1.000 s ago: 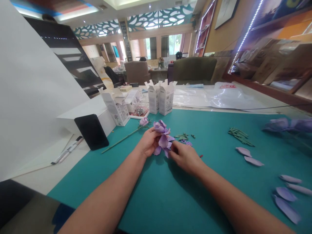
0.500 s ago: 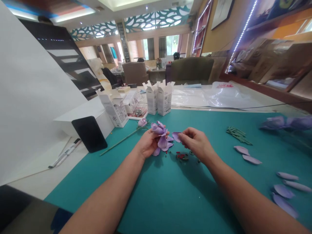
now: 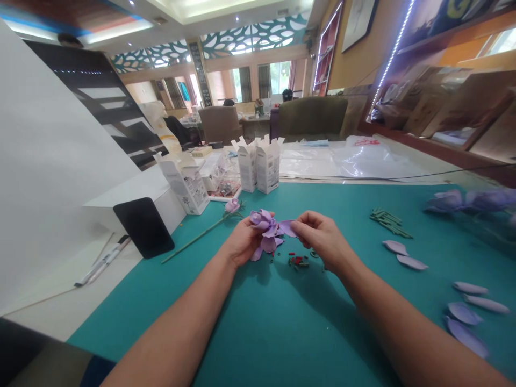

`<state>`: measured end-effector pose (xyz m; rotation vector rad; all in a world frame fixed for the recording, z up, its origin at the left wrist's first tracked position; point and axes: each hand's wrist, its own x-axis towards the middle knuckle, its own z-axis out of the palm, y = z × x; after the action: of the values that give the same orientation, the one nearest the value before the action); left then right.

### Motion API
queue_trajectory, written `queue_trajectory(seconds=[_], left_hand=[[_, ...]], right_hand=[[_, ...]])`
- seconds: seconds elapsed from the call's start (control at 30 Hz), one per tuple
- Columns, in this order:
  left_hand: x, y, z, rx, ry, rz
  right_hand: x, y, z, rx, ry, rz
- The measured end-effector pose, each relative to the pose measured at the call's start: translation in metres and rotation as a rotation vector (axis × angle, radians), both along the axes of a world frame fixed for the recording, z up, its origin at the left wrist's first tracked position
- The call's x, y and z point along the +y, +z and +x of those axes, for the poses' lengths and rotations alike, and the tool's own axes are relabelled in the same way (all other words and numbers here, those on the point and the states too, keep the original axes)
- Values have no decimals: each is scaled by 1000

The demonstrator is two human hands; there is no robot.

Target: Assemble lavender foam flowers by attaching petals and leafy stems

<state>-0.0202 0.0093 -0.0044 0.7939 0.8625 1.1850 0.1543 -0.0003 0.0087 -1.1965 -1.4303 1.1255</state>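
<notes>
Over the middle of the green mat, my left hand (image 3: 241, 243) is closed around a purple artificial flower (image 3: 264, 221) with several spread petals. My right hand (image 3: 318, 236) pinches a single purple petal (image 3: 287, 228) between thumb and fingertips; its inner end meets the flower's side, though I cannot tell whether it is attached. On the mat beneath the hands lies a small pile of red and dark green parts (image 3: 298, 262). A finished-looking pink rose (image 3: 233, 205) on a long green stem (image 3: 193, 239) rests to the left of my left hand.
To the right lie green sticks (image 3: 390, 222), loose petals (image 3: 463, 313) and larger purple blooms (image 3: 445, 201). White boxes (image 3: 268, 166) stand open at the mat's back edge. A black tablet-like panel (image 3: 144, 227) leans against a white box at left, near pens (image 3: 102, 260).
My right hand has brought the petal leftward, so it now touches the flower where a gap showed before. The whole view has shifted slightly.
</notes>
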Motion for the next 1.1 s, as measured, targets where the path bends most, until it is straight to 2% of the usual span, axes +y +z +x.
queue_trajectory(seconds=[0.37, 1.1], left_hand=[[0, -3, -1, 36, -17, 32], [-1, -2, -2, 79, -57, 84]], right_hand=[[-7, 4, -6, 29, -38, 6], [-4, 4, -2, -115, -21, -9]])
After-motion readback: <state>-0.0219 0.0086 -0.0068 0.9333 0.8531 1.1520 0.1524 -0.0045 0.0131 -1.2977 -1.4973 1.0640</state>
